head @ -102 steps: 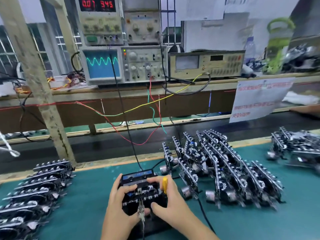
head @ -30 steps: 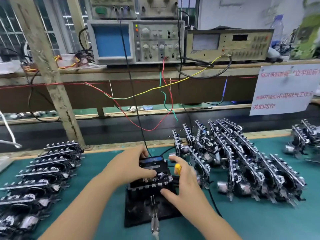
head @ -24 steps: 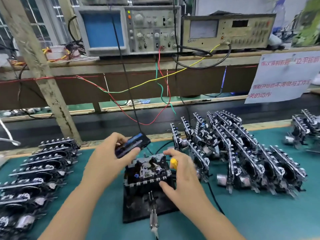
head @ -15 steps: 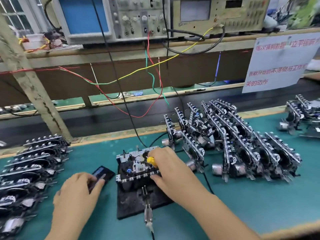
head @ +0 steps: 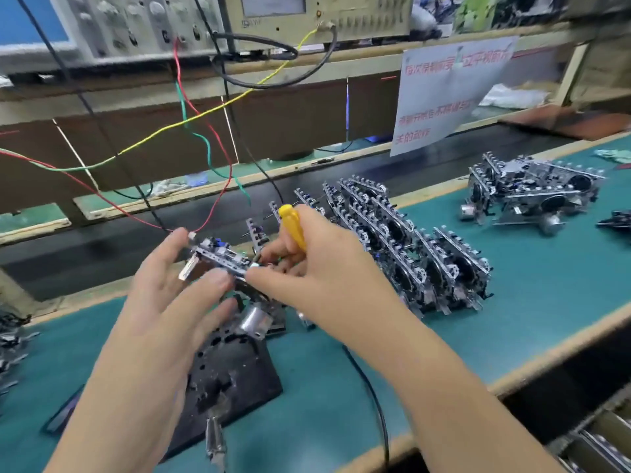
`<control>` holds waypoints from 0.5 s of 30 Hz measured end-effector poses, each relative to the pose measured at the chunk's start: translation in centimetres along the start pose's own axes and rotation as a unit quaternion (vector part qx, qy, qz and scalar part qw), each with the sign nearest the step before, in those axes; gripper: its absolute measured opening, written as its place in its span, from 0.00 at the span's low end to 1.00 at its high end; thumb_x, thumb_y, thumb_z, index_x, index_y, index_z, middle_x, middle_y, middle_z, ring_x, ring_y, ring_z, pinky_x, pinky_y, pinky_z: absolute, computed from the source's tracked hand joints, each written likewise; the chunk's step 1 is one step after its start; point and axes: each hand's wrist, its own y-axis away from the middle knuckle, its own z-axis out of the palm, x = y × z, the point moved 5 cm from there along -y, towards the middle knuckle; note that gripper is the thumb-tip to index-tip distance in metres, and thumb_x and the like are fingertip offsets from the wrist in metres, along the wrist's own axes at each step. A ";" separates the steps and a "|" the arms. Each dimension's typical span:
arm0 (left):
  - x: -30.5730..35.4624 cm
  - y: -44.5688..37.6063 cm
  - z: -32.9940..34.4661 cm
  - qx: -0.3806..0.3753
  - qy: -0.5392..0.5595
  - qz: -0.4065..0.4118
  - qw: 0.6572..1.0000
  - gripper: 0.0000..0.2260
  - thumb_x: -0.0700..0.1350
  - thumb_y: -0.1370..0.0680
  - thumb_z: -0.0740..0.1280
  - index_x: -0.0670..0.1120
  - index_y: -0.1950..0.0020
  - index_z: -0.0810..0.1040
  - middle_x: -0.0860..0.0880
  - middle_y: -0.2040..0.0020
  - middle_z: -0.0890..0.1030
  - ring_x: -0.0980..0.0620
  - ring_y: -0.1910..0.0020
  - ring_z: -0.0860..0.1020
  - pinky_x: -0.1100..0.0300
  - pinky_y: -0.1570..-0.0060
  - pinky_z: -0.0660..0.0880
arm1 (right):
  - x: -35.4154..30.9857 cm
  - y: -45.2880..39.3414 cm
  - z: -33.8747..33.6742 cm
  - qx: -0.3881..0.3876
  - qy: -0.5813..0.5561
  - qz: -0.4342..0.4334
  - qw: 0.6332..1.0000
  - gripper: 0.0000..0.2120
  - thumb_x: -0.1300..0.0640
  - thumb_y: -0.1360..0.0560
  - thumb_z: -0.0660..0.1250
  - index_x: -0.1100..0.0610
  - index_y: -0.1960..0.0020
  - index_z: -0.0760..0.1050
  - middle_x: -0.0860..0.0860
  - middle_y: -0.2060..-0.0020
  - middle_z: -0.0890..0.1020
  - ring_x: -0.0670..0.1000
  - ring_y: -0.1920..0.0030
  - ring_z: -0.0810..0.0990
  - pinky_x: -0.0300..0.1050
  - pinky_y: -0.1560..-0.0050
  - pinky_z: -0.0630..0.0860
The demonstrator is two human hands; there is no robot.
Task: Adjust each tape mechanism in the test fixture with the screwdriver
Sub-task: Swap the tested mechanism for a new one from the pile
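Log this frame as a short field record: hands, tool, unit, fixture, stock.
left hand: fingers on the near and left edges of the tape mechanism, lifted above the fixture
right hand: grips the mechanism's right end, with the yellow screwdriver tucked in the same hand
test fixture: black plate on the teal mat, its seat vacant
stock: row of mechanisms standing on edge, right of the hands
cable: black, runs toward the bench's near edge

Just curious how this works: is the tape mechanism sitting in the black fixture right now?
No, both hands hold the tape mechanism lifted above the black fixture.
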 end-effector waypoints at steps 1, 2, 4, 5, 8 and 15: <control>0.1 -0.4 1.8 -0.026 0.017 -0.015 0.999 0.26 0.44 0.33 0.75 0.63 0.38 0.78 0.49 0.37 0.82 0.48 0.42 0.83 0.60 0.53 0.83 | 0.3 0.2 -1.8 0.014 0.012 0.024 1.000 0.17 0.52 0.29 0.77 0.50 0.57 0.67 0.46 0.58 0.84 0.49 0.62 0.80 0.52 0.53 0.79; 0.3 -0.8 3.7 -0.058 0.045 -0.034 0.997 0.29 0.42 0.35 0.76 0.60 0.36 0.77 0.48 0.40 0.84 0.47 0.43 0.84 0.60 0.54 0.83 | 0.7 0.4 -3.9 0.032 0.019 0.045 0.998 0.18 0.53 0.30 0.78 0.50 0.59 0.67 0.47 0.59 0.84 0.50 0.60 0.81 0.54 0.51 0.80; 0.9 -1.4 8.2 -0.131 0.130 -0.075 0.980 0.29 0.39 0.34 0.74 0.50 0.33 0.76 0.45 0.42 0.85 0.44 0.44 0.85 0.56 0.52 0.83 | 1.5 0.7 -8.4 0.079 0.031 0.073 0.994 0.20 0.52 0.32 0.79 0.48 0.61 0.66 0.48 0.59 0.85 0.52 0.58 0.83 0.58 0.49 0.80; 1.2 -1.5 10.7 -0.164 0.170 -0.090 0.967 0.24 0.40 0.31 0.72 0.46 0.35 0.76 0.43 0.40 0.84 0.42 0.42 0.83 0.53 0.48 0.83 | 1.8 0.9 -10.6 0.107 0.044 0.083 0.990 0.20 0.50 0.34 0.79 0.48 0.61 0.65 0.49 0.60 0.86 0.53 0.57 0.84 0.58 0.48 0.80; 1.1 -1.4 18.7 -0.233 0.174 -0.118 0.949 0.17 0.43 0.22 0.70 0.47 0.34 0.75 0.46 0.32 0.78 0.50 0.33 0.77 0.51 0.33 0.75 | 3.9 1.4 -15.9 0.205 0.124 0.110 0.965 0.21 0.50 0.33 0.79 0.49 0.60 0.64 0.48 0.60 0.85 0.51 0.59 0.84 0.50 0.53 0.79; -5.0 0.1 30.0 -0.385 0.124 -0.167 0.899 0.18 0.60 0.14 0.50 0.57 0.53 0.75 0.69 0.69 0.80 0.74 0.72 0.74 0.62 0.52 0.68 | 13.4 4.4 -21.5 0.326 0.274 0.234 0.874 0.16 0.54 0.28 0.78 0.57 0.52 0.71 0.56 0.54 0.86 0.61 0.50 0.82 0.51 0.54 0.72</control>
